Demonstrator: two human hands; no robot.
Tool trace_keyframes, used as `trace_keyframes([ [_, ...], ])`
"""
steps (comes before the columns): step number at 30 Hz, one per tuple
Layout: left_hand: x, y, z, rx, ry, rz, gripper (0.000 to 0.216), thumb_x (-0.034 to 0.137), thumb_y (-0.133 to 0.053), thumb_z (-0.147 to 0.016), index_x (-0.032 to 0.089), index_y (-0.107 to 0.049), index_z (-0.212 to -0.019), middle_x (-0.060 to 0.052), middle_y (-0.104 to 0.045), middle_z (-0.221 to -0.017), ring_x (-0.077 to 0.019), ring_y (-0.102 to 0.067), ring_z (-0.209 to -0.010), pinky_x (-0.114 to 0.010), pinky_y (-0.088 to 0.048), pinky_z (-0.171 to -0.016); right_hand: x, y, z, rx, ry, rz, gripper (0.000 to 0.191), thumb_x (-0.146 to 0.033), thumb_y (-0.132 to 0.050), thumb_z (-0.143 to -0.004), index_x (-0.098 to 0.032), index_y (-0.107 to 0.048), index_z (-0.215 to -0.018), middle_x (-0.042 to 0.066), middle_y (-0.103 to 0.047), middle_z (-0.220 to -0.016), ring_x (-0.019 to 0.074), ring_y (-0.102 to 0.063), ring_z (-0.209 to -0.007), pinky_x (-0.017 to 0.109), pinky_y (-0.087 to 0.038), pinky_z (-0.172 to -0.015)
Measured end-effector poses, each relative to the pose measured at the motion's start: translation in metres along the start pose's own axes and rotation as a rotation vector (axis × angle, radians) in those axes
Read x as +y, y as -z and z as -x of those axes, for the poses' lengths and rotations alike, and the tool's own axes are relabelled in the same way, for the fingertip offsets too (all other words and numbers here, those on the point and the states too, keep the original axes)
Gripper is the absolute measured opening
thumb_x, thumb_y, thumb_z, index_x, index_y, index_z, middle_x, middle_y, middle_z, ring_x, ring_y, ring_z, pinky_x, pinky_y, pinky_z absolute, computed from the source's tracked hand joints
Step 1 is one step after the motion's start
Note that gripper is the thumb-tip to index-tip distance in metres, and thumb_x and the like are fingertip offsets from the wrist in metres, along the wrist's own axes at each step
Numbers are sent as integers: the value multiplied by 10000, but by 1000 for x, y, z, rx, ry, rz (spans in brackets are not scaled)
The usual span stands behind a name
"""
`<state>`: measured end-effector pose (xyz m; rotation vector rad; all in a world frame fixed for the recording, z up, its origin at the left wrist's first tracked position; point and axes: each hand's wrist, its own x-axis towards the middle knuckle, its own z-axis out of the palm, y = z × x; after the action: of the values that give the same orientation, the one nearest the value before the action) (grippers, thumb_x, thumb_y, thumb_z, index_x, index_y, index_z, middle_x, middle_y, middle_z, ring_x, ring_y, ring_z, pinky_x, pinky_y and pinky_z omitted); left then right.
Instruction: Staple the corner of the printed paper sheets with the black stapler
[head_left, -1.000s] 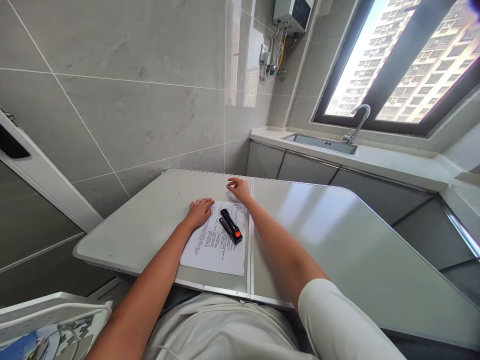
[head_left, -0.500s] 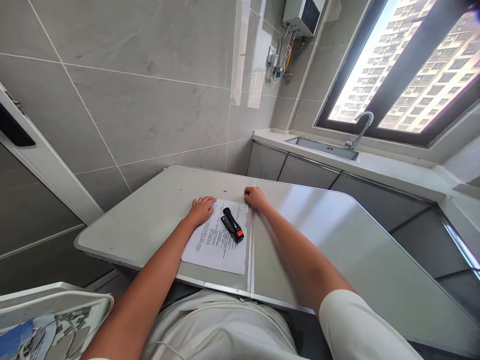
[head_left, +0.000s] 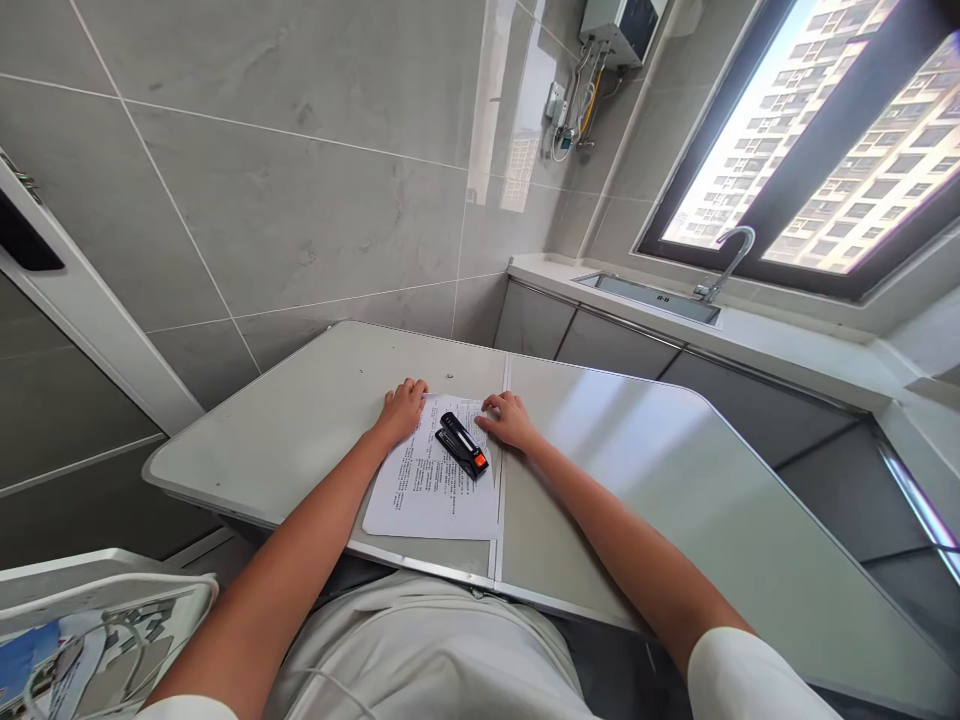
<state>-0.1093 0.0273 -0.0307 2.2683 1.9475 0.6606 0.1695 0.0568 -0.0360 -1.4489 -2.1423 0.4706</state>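
Printed sheets of paper point(head_left: 427, 510) lie on the folding table, close to its front edge. On top of them rests a black stapler point(head_left: 461, 446) with a red-orange patch at its near end; neither hand holds it. My left hand point(head_left: 405, 410) lies flat at the paper's upper left edge, its fingers stretched out. At the upper right edge, beside the stapler's far end, my right hand point(head_left: 510, 420) lies with fingers apart and bent, fingertips at the paper. Whether those fingertips press on the sheet is hard to see.
The grey-white table point(head_left: 630, 480) has a seam down its middle and a tiny scrap point(head_left: 450, 376) near its far side. A white basket point(head_left: 112, 600) with cables and papers stands at lower left. Beyond are a sink counter point(head_left: 795, 338), a tap point(head_left: 731, 262) and a tiled wall point(head_left: 315, 220).
My right hand has come nearer and to the left, its curled fingers now spread at the paper's edge. The paper has turned slightly, with the stapler on it. My left hand has barely shifted.
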Motion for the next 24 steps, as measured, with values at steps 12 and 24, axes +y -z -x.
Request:
trace_keyframes([
  [12,-3,9,2,42,69,369,163,309,-347,-1046,251,-468,-1138,-28,-639,-961,-204,-581,-828,-326,-446,-734,-36,-7,32,-15,-124,-233,361,-274,-611,-865,-272,-457,-1192,-51,-659,-719,206,-638,-747,291,-445,-669],
  [24,-10,2,-3,86,119,294,164,217,-421,-1004,256,-513,-1133,-52,-660,-1087,-217,-617,-906,-336,-469,-788,-52,-20,50,78,-124,13,162,-266,-417,-1008,-280,-565,-944,42,-625,-761,260,-623,-802,312,-390,-675],
])
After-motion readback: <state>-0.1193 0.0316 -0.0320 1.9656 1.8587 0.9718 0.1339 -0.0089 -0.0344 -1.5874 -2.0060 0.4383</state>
